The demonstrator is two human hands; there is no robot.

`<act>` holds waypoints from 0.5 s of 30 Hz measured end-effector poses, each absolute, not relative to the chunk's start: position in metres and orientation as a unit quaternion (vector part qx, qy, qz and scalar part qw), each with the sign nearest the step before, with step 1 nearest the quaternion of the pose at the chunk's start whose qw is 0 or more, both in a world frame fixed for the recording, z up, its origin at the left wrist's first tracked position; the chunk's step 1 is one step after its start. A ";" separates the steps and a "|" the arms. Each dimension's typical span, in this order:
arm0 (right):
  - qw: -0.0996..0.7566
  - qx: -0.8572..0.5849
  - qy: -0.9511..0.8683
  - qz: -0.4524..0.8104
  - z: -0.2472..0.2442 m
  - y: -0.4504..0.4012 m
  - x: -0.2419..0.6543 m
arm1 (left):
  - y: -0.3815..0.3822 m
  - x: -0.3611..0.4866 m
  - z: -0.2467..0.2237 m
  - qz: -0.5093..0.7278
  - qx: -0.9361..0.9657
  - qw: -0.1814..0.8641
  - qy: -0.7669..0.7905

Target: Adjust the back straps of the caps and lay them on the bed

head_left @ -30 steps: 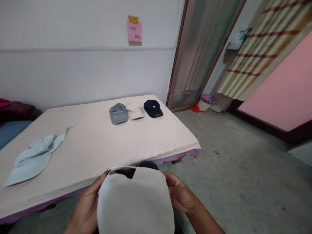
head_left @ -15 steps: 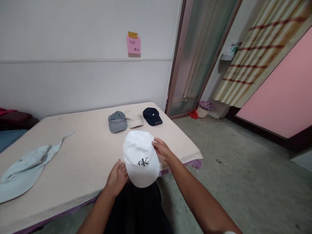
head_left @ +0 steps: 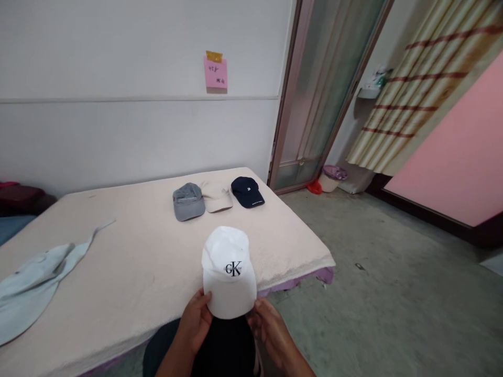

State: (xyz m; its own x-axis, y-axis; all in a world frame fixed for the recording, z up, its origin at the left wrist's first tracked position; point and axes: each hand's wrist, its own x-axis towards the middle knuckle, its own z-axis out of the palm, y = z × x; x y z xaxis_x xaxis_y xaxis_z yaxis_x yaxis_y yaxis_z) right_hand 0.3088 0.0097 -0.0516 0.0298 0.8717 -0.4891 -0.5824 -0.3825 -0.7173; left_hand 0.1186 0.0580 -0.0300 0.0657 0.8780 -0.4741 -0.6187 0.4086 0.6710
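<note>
My right hand (head_left: 271, 327) has moved from the side of the white cap (head_left: 226, 248) to its brim (head_left: 230, 302); my left hand (head_left: 194, 320) also pinches there. The cap is at the near edge of the bed (head_left: 129, 262); I judge this grip more even.

A: What lies ahead of your hands?

B: Straight beyond your left hand (head_left: 195, 320) you have a bed (head_left: 129, 272) with a pale pink cover, its far edge along a white wall (head_left: 137, 141). On that wall, higher up, you see a pink note (head_left: 215, 76) under yellowish tape.

A: And past your right hand (head_left: 272, 327)?

B: You've got bare grey floor (head_left: 377, 235) to its right. Farther off that way stand a framed door with translucent panels (head_left: 314, 99), a lined bin (head_left: 328, 183), a cream curtain with reddish bands (head_left: 422, 94) and a pink panel (head_left: 451, 152). Your light is soft and rather dim.
</note>
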 end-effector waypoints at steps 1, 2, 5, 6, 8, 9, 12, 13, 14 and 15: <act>0.536 -0.460 -0.145 0.692 -0.048 0.006 0.306 | 0.056 0.123 -0.029 0.527 0.148 0.714 0.436; 0.540 -0.443 -0.140 0.702 -0.045 0.004 0.305 | 0.053 0.127 -0.028 0.530 0.149 0.714 0.433; 0.567 -0.400 -0.137 0.707 -0.035 0.011 0.310 | 0.047 0.137 -0.022 0.536 0.153 0.711 0.429; 0.578 -0.388 -0.141 0.704 -0.032 0.017 0.315 | 0.045 0.140 -0.021 0.536 0.156 0.710 0.430; 0.598 -0.369 -0.156 0.694 -0.025 0.033 0.328 | 0.043 0.144 -0.019 0.534 0.163 0.708 0.432; 0.605 -0.362 -0.167 0.689 -0.021 0.042 0.336 | 0.043 0.145 -0.019 0.533 0.165 0.707 0.434; 0.625 -0.353 -0.196 0.668 -0.010 0.075 0.367 | 0.043 0.146 -0.021 0.533 0.164 0.702 0.444; 0.630 -0.356 -0.203 0.660 -0.008 0.087 0.379 | 0.043 0.146 -0.022 0.534 0.162 0.700 0.444; 0.633 -0.362 -0.208 0.652 -0.007 0.098 0.391 | 0.043 0.145 -0.023 0.537 0.160 0.700 0.443; 0.635 -0.371 -0.211 0.644 -0.008 0.108 0.404 | 0.044 0.145 -0.024 0.539 0.158 0.700 0.441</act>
State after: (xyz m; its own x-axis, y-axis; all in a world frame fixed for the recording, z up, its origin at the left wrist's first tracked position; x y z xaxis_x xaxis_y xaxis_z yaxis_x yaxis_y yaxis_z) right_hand 0.4037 0.1078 -0.0077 0.0809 0.9743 -0.2103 -0.6614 -0.1054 -0.7426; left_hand 0.1447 0.0435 -0.0239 0.0296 0.8942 -0.4468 -0.6155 0.3685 0.6967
